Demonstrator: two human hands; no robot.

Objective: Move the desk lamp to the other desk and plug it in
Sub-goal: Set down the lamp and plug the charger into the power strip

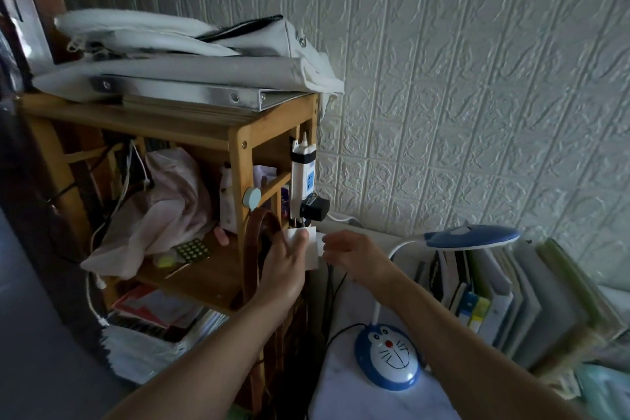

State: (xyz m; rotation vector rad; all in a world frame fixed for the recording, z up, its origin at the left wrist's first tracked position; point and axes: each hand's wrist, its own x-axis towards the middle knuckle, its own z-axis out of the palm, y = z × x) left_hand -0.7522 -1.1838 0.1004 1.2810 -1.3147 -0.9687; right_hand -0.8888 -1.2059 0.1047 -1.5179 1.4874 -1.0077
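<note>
The desk lamp stands on the white desk [381, 399]: a blue and white cartoon-cat base [388, 356], a white bendy neck and a blue head [472, 237] pointing right. Its black cord [335, 337] runs up from the base toward my hands. My left hand [284, 264] grips a white socket block [312, 249] hanging under the taped white power strip [301, 181] on the wooden shelf's side. My right hand [354, 257] pinches a small white plug [321, 242] against the block's right side. Whether the plug is fully in cannot be told.
A wooden shelf unit [238, 143] at left holds bags, a binder, a pink cloth and papers. A black adapter [315, 208] sits in the strip. Books and folders [494, 290] stand along the textured wall at right. A brown strap [254, 249] hangs by my left hand.
</note>
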